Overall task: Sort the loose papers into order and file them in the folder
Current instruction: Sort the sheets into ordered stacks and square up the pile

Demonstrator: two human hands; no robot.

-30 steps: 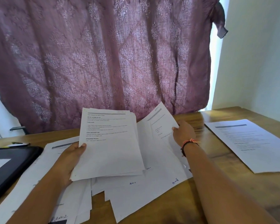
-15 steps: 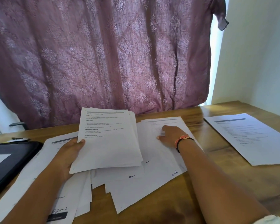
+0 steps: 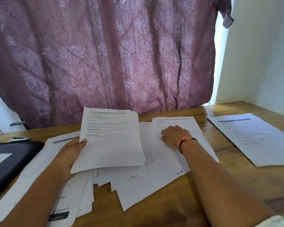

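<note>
Left hand (image 3: 70, 154) grips the stack (image 3: 111, 145) just right of the folder (image 3: 20, 154). Right hand (image 3: 174, 136) rests flat on a loose sheet (image 3: 199, 133) farther right of the folder (grasping nothing). Advice: check its page number before adding, and keep edges squared.

The loose papers (image 3: 154, 185) are covering the table's (image 3: 228, 151) middle; bare wood is showing between them and the single sheet (image 3: 256, 140), the folder (image 3: 20, 161) blocking the left.

Mauve patterned curtain (image 3: 105, 54) behind wooden table (image 3: 236, 182); daylight, probably a window.
</note>
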